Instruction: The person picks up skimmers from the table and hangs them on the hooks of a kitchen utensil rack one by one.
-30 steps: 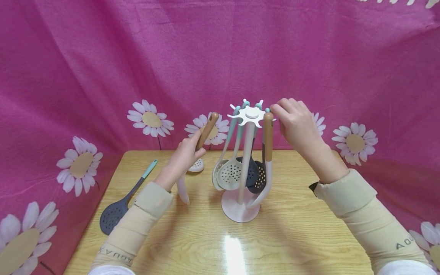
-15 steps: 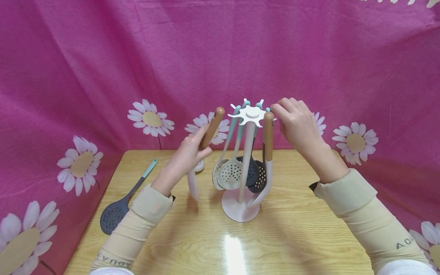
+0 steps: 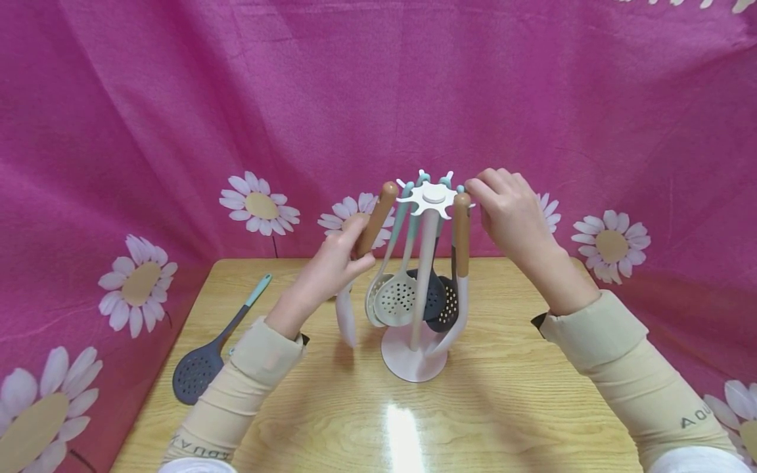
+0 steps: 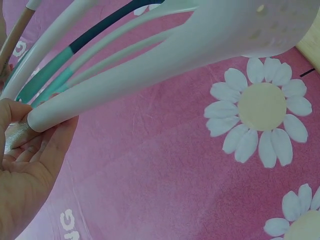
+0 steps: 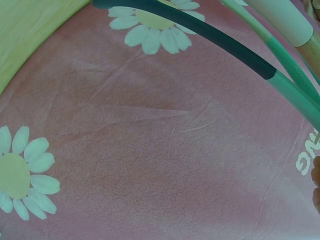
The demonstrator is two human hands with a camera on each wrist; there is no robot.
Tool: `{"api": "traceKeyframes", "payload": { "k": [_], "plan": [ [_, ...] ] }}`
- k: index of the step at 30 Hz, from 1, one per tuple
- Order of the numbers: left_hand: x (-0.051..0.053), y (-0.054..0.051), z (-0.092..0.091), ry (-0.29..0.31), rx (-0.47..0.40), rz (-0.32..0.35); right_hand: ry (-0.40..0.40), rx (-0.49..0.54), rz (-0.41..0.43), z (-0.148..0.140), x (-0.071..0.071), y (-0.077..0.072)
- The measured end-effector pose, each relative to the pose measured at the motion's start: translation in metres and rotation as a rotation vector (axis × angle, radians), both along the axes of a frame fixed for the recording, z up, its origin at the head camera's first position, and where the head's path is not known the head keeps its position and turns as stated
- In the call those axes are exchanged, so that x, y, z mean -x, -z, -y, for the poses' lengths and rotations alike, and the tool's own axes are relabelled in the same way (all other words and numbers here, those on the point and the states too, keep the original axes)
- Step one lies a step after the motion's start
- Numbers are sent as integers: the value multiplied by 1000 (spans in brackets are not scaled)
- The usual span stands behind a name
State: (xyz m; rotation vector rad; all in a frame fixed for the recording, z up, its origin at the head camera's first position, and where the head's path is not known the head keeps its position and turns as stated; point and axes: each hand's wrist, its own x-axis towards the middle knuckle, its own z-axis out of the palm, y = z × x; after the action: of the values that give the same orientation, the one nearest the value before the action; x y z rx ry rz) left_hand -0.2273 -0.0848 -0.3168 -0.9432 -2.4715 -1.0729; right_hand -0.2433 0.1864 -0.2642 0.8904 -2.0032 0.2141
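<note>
In the head view my left hand [image 3: 331, 266] grips the wooden handle of a white broad-headed utensil [image 3: 345, 318], upright left of the rack. The left wrist view shows its pale shaft [image 4: 115, 87] widening toward the upper right. The white utensil rack [image 3: 434, 194] stands on a round base and carries several turquoise-handled skimmers [image 3: 395, 301] and a white wooden-handled utensil [image 3: 462, 256]. My right hand [image 3: 511, 210], fingers curled, pinches the rack's right rim; the fingertips' exact hold is hidden. Only fingertips [image 5: 316, 175] show in the right wrist view.
A dark skimmer [image 3: 198, 374] with a turquoise handle lies on the wooden table [image 3: 503, 407] at the left. A small turquoise tip [image 3: 231, 351] shows beside my left sleeve. Behind the table hangs a pink flowered cloth [image 3: 378, 98].
My left hand has moved right with the white broad-headed utensil, bringing its handle end close to the rack's left arms. My right hand and the rack stay put.
</note>
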Motion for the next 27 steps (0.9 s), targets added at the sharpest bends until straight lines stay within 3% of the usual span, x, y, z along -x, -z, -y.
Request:
{"api": "traceKeyframes", "payload": {
  "k": [10, 23, 27],
  "plan": [
    [1, 1, -9, 10, 9, 77, 6, 1, 6, 0, -1, 1],
    [4, 9, -20, 25, -9, -11, 4, 9, 8, 0, 0, 1],
    [4, 11, -22, 22, -19, 5, 2, 15, 7, 0, 1, 1]
  ]
}}
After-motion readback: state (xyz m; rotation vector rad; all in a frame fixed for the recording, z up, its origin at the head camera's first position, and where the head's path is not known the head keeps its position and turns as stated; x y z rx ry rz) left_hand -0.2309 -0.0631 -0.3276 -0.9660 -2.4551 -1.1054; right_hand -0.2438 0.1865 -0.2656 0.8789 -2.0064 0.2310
